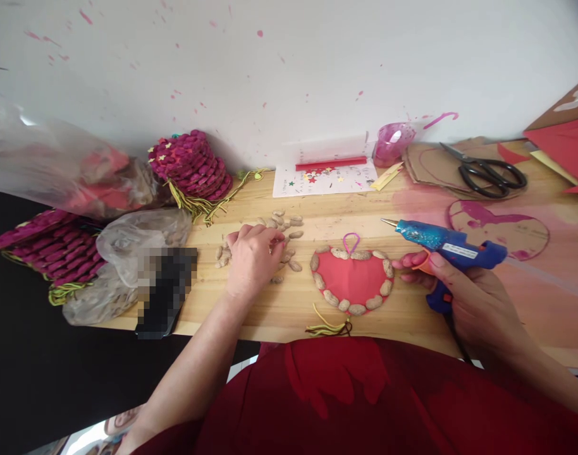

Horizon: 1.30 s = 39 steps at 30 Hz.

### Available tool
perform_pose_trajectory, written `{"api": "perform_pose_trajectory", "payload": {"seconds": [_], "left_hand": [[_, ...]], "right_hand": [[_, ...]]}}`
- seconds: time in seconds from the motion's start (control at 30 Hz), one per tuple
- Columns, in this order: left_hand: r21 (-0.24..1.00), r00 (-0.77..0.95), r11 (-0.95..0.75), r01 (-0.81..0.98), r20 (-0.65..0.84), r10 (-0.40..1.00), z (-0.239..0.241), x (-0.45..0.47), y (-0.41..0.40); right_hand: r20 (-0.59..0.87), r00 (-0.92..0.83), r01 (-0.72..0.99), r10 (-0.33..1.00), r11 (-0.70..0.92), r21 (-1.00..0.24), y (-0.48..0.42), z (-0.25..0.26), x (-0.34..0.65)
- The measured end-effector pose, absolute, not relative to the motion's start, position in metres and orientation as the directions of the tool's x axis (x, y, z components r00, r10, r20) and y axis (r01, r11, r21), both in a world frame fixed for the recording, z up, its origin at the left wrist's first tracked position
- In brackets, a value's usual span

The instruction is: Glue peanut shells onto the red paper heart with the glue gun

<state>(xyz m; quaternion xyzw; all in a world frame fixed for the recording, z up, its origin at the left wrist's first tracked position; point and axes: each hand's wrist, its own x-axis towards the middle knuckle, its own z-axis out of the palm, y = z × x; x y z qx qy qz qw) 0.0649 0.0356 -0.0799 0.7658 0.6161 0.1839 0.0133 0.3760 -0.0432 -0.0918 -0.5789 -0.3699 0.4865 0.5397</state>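
Note:
My left hand [253, 256] is over a loose pile of peanuts [293, 234], its fingers curled in a pinch. Whatever the fingertips hold, if anything, is hidden. My right hand [473, 303] is wrapped round a blue hot glue gun [453, 245], its orange trigger under the fingers and its metal nozzle pointing left. Between the hands lies a red paper heart [351, 281]. Peanuts line most of its edge, a pink loop [351, 242] stands at its top, and a yarn tassel [329, 327] hangs from its lower tip.
Stacks of purple-painted pieces [194, 167], plastic bags [141, 237] and a phone [166, 291] lie at left. Along the wall are a paper sheet with star stickers [289, 185], a pink cup [393, 144] and scissors [491, 177] on cardboard. A cardboard heart [511, 234] lies behind the glue gun.

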Motion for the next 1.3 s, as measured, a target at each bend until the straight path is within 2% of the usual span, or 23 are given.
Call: {"api": "perform_pose_trajectory", "payload": {"seconds": [0.9,1.3], "left_hand": [[0.193,0.225,-0.278,0.941,0.257,0.94,-0.0777,0.066,0.0324],[0.22,0.249,-0.307,0.926,0.256,0.934,-0.08,0.0617,0.031]], "right_hand": [[-0.188,0.272,-0.105,0.944,-0.165,-0.981,-0.0444,-0.0853,0.3726],[-0.202,0.261,-0.112,0.944,-0.178,-0.978,-0.0435,-0.0878,0.3743]]}}
